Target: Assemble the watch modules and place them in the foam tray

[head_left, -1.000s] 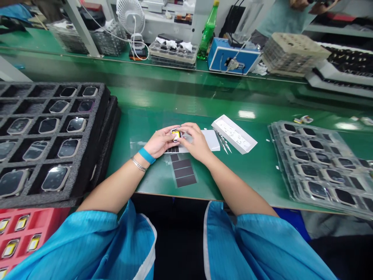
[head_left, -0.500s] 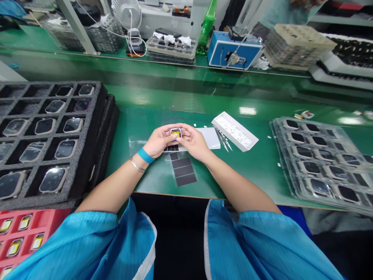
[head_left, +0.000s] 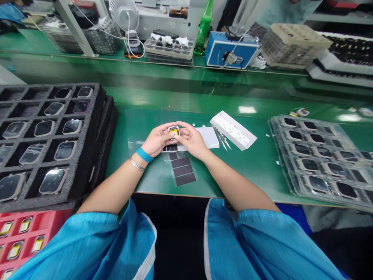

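Note:
Between my two hands is a small open watch case point(head_left: 174, 130) with a yellow part inside. My left hand point(head_left: 157, 140) grips its left side, with the thumb at its lower edge. On the other side, my right hand point(head_left: 194, 142) closes round it, its thumb touching the case near the yellow part. Beneath the hands lie a white sheet point(head_left: 210, 137) and a strip of black adhesive pieces point(head_left: 169, 147), partly covered by my fingers. Closer to me is a clear sheet with black rectangles point(head_left: 183, 170). Tweezers point(head_left: 223, 139) rest to the right of the white sheet.
A white box point(head_left: 253, 140) holding tiny pieces sits beyond the tweezers. Black foam trays point(head_left: 100, 101) of watches stand at left, above a red tray point(head_left: 43, 221) of watch cases. Stacked clear trays point(head_left: 287, 177) with watches are at right. A blue box point(head_left: 214, 50) stands on the back shelf.
Both hands keep the watch case in nearly the same hold over the sheet. The whole view has shifted slightly.

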Motion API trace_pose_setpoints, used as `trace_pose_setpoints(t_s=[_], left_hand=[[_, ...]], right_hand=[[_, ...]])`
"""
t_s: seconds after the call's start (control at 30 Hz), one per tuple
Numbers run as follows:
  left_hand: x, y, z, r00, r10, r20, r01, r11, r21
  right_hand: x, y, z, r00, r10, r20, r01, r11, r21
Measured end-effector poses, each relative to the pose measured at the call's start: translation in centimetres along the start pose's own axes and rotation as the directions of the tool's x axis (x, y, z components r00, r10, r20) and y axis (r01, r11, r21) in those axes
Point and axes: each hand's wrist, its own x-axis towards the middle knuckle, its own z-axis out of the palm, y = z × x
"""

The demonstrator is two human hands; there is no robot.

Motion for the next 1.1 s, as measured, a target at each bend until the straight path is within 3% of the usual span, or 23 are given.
trace_pose_setpoints(t_s=[0.27, 0.4, 0.47, 0.57, 0.67, 0.73, 0.87, 1.1], left_hand=[[0.3, 1.2, 0.0, 0.98, -0.032, -0.196, 0.005, 0.991, -0.134], [0.7, 0.8, -0.5, 0.973, 0.024, -0.228, -0.049, 0.993, -0.107], [0.9, 0.3, -0.8, 0.969, 0.104, -0.223, -0.108, 0.994, -0.007], [1.1, -0.4, -1.2, 0.947, 0.26, -0.187, -0.201, 0.937, 0.285], [1.1, -0.7, -1.4, 0.899, 0.411, -0.153, -0.243, 0.757, 0.606], [1.1, -0.6, -1.3, 0.87, 0.474, -0.137, -0.237, 0.644, 0.727], [0.9, -0.4, -1.0, 0.855, 0.511, -0.093, -0.238, 0.544, 0.804], [0.7, -0.4, -0.8, 0.856, 0.51, -0.081, -0.23, 0.518, 0.824]], right_hand=[[0.6, 0.2, -1.3, 0.964, -0.115, -0.24, 0.078, 0.984, -0.158], [0.6, 0.4, -1.5, 0.949, -0.164, -0.269, 0.104, 0.969, -0.224], [0.5, 0.4, -1.4, 0.947, -0.182, -0.266, 0.115, 0.962, -0.248], [0.5, 0.6, -1.4, 0.945, -0.199, -0.258, 0.121, 0.949, -0.29], [0.6, 0.7, -1.4, 0.944, -0.213, -0.253, 0.128, 0.941, -0.313], [0.6, 0.8, -1.4, 0.943, -0.217, -0.253, 0.131, 0.94, -0.316], [0.7, 0.9, -1.4, 0.943, -0.204, -0.262, 0.116, 0.942, -0.316], [0.7, 0.9, -1.4, 0.943, -0.184, -0.279, 0.088, 0.941, -0.326]])
